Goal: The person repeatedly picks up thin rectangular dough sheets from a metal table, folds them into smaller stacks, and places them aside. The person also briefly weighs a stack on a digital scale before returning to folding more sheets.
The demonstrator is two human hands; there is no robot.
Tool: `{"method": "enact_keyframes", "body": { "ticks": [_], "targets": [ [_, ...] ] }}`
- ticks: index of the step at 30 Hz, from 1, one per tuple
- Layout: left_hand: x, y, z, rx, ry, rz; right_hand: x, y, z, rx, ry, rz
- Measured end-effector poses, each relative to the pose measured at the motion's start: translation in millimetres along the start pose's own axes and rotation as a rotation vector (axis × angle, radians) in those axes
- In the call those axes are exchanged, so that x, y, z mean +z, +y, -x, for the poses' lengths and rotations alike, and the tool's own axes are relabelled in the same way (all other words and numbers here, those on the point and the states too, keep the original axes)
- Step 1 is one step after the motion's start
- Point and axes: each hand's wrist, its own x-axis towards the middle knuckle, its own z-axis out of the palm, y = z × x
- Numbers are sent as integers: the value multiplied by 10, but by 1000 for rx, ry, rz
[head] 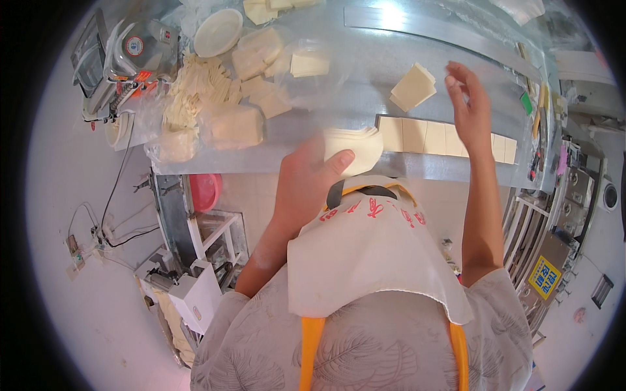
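Note:
A floppy stack of pale dough wrappers (364, 149) is in my left hand (305, 178), with the thumb on top, above the front edge of the steel worktable (303, 163). My right hand (469, 105) is raised over the table, fingers apart and slightly curled, holding nothing. Left of it lies a small, slightly fanned pile of square wrappers (413, 88). A row of cut dough squares (437, 138) runs along the front of the table, partly covered by my right forearm and the stack.
Bagged wrapper stacks (234, 126), loose cut dough strips (193, 93) and a white bowl (218, 32) crowd the left side. A scale-like machine (142, 49) stands at the far left. A steel strip (425, 29) lies at the back. Tools (538, 117) line the right edge.

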Motion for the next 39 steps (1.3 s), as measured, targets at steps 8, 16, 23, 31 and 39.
{"method": "enact_keyframes", "body": {
  "ticks": [8, 16, 23, 31, 39],
  "targets": [
    [128, 493, 78, 155, -24, -92, 185, -1071, 712, 15, -431, -1086],
    [261, 555, 48, 438, -12, 28, -23, -1221, 706, -191, -151, -878],
    [321, 596, -39, 612, -51, 23, -166, -1285, 657, -284, -89, -764],
    [368, 612, -73, 652, -113, 95, -286, -1344, 656, -348, -73, -679],
    [349, 599, -82, 695, -159, 143, -314, -1376, 658, -397, -54, -640]
  ]
}}
